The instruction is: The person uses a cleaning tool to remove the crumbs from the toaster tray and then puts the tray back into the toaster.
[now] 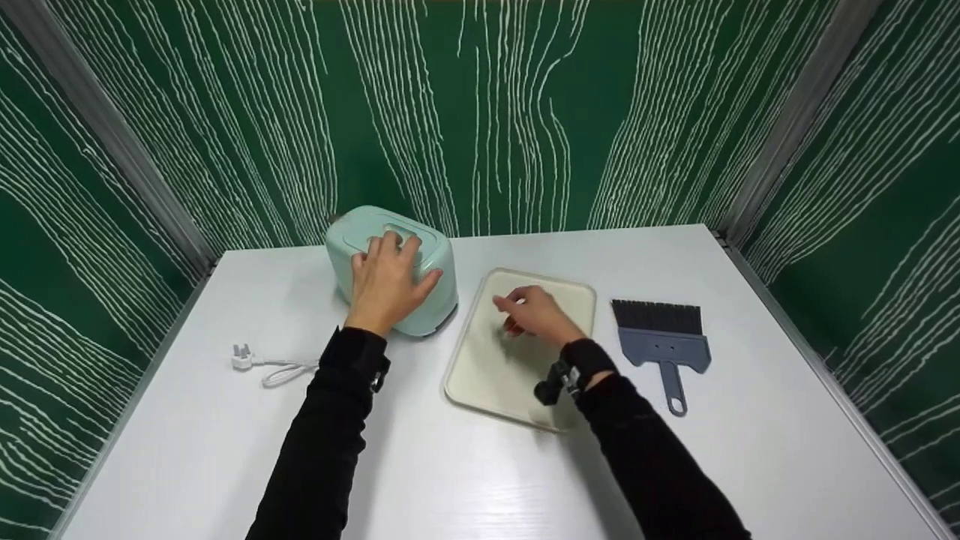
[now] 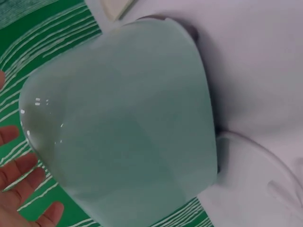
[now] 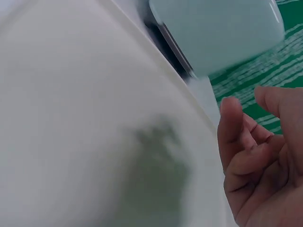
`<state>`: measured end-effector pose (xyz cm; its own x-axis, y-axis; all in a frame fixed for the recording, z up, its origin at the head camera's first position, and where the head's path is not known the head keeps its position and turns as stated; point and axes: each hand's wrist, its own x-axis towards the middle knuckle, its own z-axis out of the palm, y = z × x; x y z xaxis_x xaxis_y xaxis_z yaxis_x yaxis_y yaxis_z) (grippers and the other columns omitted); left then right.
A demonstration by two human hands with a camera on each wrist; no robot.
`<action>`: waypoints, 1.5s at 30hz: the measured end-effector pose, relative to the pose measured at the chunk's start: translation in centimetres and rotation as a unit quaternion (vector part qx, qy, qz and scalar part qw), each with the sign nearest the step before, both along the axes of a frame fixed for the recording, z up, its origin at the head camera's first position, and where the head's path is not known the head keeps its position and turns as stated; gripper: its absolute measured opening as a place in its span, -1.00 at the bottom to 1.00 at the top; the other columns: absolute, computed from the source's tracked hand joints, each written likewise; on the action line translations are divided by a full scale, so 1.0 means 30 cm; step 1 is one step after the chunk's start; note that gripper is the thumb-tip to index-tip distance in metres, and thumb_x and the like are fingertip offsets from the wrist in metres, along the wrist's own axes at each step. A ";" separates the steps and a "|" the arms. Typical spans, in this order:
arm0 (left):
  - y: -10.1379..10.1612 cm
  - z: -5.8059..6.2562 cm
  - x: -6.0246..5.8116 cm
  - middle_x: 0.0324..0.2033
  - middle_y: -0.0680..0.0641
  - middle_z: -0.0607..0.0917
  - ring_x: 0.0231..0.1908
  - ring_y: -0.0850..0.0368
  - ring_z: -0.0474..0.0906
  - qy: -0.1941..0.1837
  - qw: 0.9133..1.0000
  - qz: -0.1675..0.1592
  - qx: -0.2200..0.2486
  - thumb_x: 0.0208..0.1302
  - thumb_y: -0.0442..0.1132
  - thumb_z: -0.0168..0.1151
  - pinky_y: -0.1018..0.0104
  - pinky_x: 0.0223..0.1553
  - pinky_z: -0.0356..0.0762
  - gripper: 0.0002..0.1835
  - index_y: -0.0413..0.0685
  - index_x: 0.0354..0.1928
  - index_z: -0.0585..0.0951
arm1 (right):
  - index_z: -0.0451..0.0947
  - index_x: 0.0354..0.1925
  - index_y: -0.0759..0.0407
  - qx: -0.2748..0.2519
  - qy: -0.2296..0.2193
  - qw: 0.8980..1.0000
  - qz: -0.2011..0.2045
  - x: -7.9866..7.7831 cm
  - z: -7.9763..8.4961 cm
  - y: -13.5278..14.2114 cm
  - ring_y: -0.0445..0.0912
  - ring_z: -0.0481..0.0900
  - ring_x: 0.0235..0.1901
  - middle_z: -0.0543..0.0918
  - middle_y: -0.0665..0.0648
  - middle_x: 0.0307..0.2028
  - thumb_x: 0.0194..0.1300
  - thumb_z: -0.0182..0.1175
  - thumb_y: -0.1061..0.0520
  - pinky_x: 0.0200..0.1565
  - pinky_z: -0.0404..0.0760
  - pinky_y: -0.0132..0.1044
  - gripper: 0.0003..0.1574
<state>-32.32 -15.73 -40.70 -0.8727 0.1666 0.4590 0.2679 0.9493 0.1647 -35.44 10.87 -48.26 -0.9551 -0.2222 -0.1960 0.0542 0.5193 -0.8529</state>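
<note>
A mint-green toaster (image 1: 431,296) with rounded sides stands at the back left of the white table. My left hand (image 1: 390,281) is over its top, fingers spread around the lid area. From the left wrist, the fingers (image 2: 21,177) show beside the top of the toaster (image 2: 128,123), with nothing gripped between them. Over the cream tray (image 1: 480,375) hovers my right hand (image 1: 536,315), its fingers loosely bent. The right wrist view shows a gap between thumb and index finger (image 3: 230,113), and the hand holds nothing.
A white power cord with a plug (image 1: 241,358) lies left of the toaster. To the right of the tray is a blue-grey brush (image 1: 664,345) with black bristles. Green walls with white lines (image 1: 525,112) bound the table at the back and sides.
</note>
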 end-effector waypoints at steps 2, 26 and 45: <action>0.003 -0.015 0.003 0.31 -0.31 0.56 0.33 -0.30 0.48 -0.004 1.000 0.003 0.006 0.47 0.23 0.32 -0.27 0.12 0.48 -0.34 -0.05 0.39 0.57 | 0.65 0.08 0.36 -0.026 -0.024 0.999 -0.005 0.007 -0.026 -0.045 -0.23 0.72 -0.54 0.72 0.00 -0.53 0.61 0.17 -0.20 -0.41 0.60 -0.37 -0.39; 0.017 -0.128 0.010 0.30 -0.35 0.51 0.41 -0.30 0.42 0.054 0.998 0.010 0.023 0.46 0.12 0.38 -0.41 0.17 0.54 -0.39 0.04 0.42 0.54 | 0.43 0.18 0.51 -0.298 -0.188 0.935 -0.050 0.039 -0.108 -0.349 -0.22 0.71 -0.62 0.72 0.11 -0.59 0.70 -0.14 0.19 -0.51 0.68 -0.50 -0.59; 0.006 -0.127 0.002 0.32 -0.34 0.52 0.43 -0.29 0.41 0.049 0.998 0.017 0.019 0.48 0.10 0.35 -0.40 0.25 0.53 -0.42 0.09 0.44 0.55 | 0.44 0.19 0.67 -0.321 -0.209 0.921 -0.072 0.035 -0.097 -0.410 -0.22 0.71 -0.67 0.73 0.15 -0.60 0.73 -0.25 0.25 -0.52 0.69 -0.50 -0.50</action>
